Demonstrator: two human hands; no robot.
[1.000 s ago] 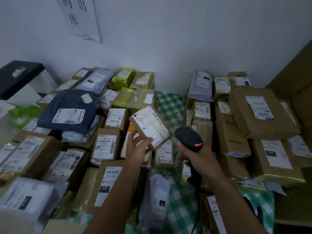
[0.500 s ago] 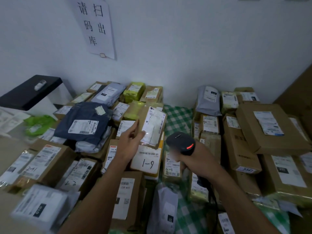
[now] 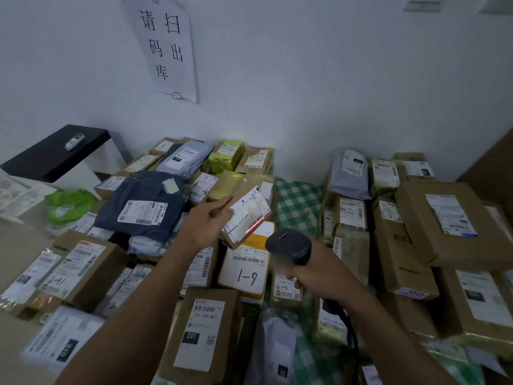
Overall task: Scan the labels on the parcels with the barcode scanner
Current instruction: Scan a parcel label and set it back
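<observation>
My left hand (image 3: 206, 220) holds up a small brown parcel (image 3: 245, 215) by its left edge, its white label tilted toward me. A red scan line crosses the label's lower right corner. My right hand (image 3: 311, 269) grips the black barcode scanner (image 3: 288, 244) just below and to the right of that parcel, its head aimed at the label and its cable hanging down past my forearm. Below the held parcel lies a yellow-edged parcel marked 1-9 (image 3: 245, 269).
Several cardboard boxes and plastic mailers are piled left and right on a green checked cloth (image 3: 297, 207). A dark blue bag (image 3: 144, 207) tops the left pile. A large brown box (image 3: 455, 223) tops the right one. A black shelf (image 3: 52, 152) stands far left; a paper sign (image 3: 166, 45) hangs on the wall.
My left hand has carried the small parcel farther from me and tilted it; the red scan line now falls on its label. My right hand has followed with the scanner. My view has tipped upward.
</observation>
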